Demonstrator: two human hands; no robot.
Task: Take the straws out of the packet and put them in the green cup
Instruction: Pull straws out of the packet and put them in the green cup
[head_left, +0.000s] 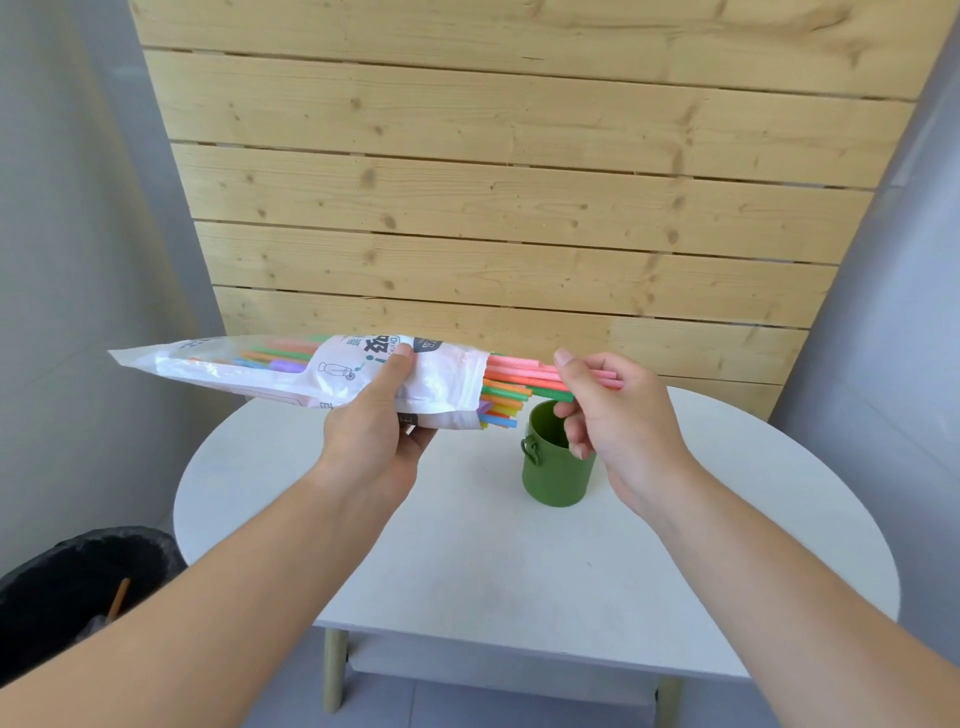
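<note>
- The left hand (376, 415) grips the packet (291, 376) from below, thumb pressed on its printed top face, fingers curled under it.
- The packet lies almost level in the air above the table (467, 545), its sealed end reaching out past the left hand to the left, its open mouth facing the right hand.
- Straws (519, 382) in pink, orange, green, yellow, blue and purple stick out of the mouth, between the two hands.
- The right hand (618, 415) pinches the longest of these, pink ones and a green one, thumb above and fingers (571, 410) below; their tips are hidden behind the hand.
- More straws show through the clear part of the packet, to the left of the left thumb.
- The cup (556, 478) stands upright on the table just under the right hand's fingers, which cover part of its rim; a small ring handle faces the left hand.
- Whether the cup holds anything cannot be told.
- A bin (78, 582) with a black liner sits on the floor below the left forearm.
- A wall of pale planks (519, 182) rises behind the table, beyond both hands.
</note>
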